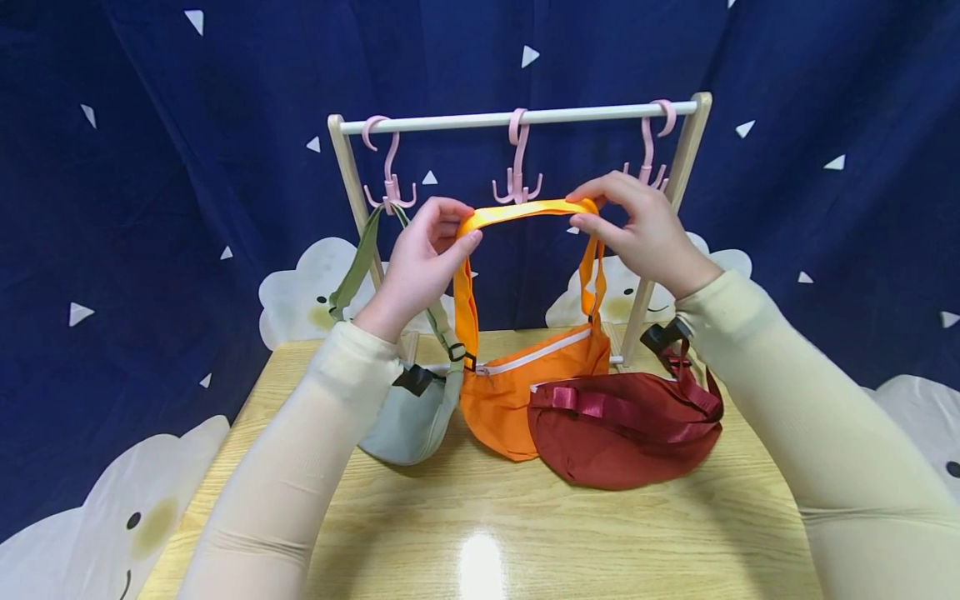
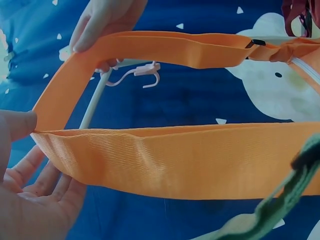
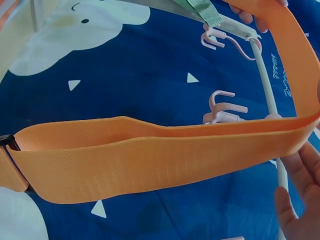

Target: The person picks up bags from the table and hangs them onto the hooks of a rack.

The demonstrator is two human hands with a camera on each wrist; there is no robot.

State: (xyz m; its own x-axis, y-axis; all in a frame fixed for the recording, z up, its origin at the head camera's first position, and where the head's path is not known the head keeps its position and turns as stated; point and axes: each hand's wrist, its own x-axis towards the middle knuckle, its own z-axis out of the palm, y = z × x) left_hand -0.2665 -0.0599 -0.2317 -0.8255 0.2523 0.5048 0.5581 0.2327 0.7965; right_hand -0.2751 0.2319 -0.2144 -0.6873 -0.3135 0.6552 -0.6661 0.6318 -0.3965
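An orange waist bag [image 1: 517,392] with a white zipper hangs by its strap [image 1: 525,212], which both hands stretch level between them. My left hand [image 1: 429,254] pinches the strap's left corner between thumb and fingers; the left wrist view shows the strap [image 2: 165,160] folded there. At the right corner my right hand [image 1: 636,225] pinches the same strap between thumb and fingers. Just behind the raised strap is the middle pink hook [image 1: 517,179], its prongs close above the webbing in the head view. The bag's lower right part is hidden behind a dark red bag.
A white rail [image 1: 450,122] on wooden posts carries pink hooks. From the left hook [image 1: 390,192] hangs a grey-green bag [image 1: 405,425] by its green strap. The dark red bag [image 1: 626,433] lies on the wooden table [image 1: 570,542] at right. Behind is a blue curtain [image 1: 247,125].
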